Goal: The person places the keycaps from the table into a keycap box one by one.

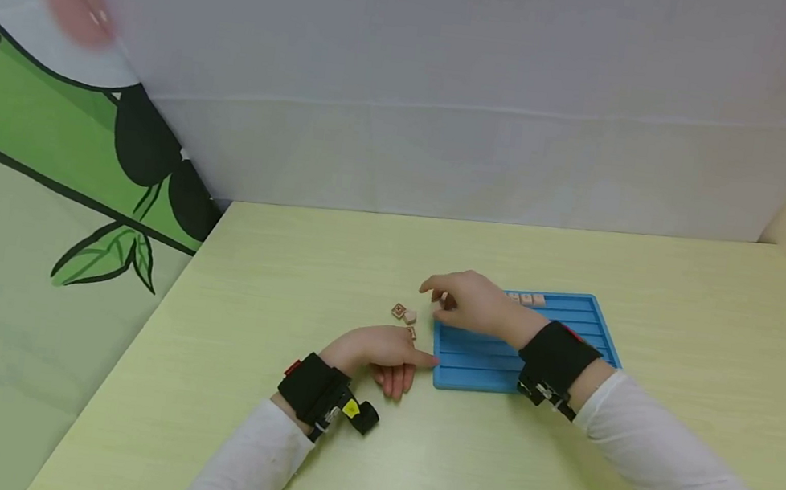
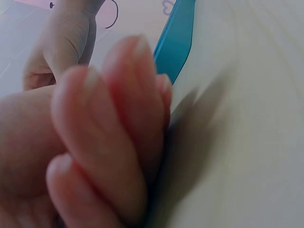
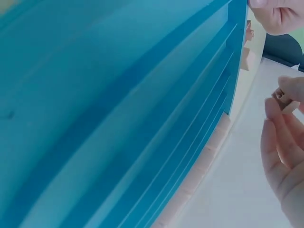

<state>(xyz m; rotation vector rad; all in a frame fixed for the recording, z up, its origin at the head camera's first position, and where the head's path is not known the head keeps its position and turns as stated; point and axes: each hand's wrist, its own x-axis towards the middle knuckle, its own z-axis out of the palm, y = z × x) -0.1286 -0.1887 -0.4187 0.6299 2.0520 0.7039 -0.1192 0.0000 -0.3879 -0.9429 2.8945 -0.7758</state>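
Observation:
A blue ridged tray (image 1: 473,375) lies on the table, with a row of small wooden blocks (image 1: 526,299) along its far ridge. My right hand (image 1: 474,303) is above the tray's left part. Its fingertips pinch one small wooden block (image 3: 282,99), as the right wrist view shows. My left hand (image 1: 384,351) is beside the tray's left side, one extended digit touching the rim. Its other fingers are loosely bent and hold nothing in the left wrist view. Several loose wooden blocks (image 1: 398,310) lie just beyond the left hand, one partly hidden by it.
The pale wood-look table (image 1: 303,267) extends around the tray. A white sheet (image 1: 447,154) hangs along its far edge, and a printed green cloth (image 1: 16,234) is at the left. Both wrists wear black camera straps (image 1: 558,361).

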